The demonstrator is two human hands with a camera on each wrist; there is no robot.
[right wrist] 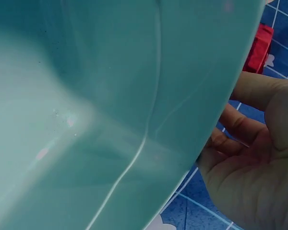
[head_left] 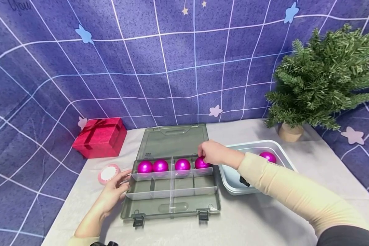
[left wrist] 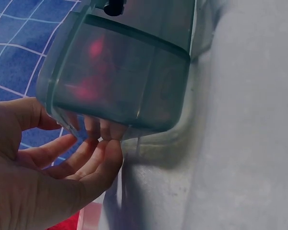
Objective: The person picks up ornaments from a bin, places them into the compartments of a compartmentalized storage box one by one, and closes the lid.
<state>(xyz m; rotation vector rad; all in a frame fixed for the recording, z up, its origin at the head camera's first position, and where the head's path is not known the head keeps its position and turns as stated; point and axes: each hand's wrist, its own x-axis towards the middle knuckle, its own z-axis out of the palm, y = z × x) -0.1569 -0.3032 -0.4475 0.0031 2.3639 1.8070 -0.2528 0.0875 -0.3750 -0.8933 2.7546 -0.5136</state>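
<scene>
A grey-green see-through plastic divider box (head_left: 147,207) lies with its lid (head_left: 173,141) laid back. Along its back row sit shiny magenta balls: two together at the left (head_left: 160,165), then one past the middle divider (head_left: 182,165). At the right end of that row, my right hand (head_left: 216,153) holds another magenta ball (head_left: 202,163) from above, down in the compartment. In the right wrist view the tub's wall hides those fingertips. My left hand (head_left: 112,192) rests against the box's left side, fingers loosely bent at its edge, palm away from it.
A pale blue-white tub (head_left: 232,189) stands right of the box, under my right forearm, with a magenta ball (head_left: 268,157) and something black (head_left: 244,181) inside. A small artificial fir tree (head_left: 319,78), a red gift box (head_left: 100,138) and a pink-and-white round item (head_left: 108,173) stand around.
</scene>
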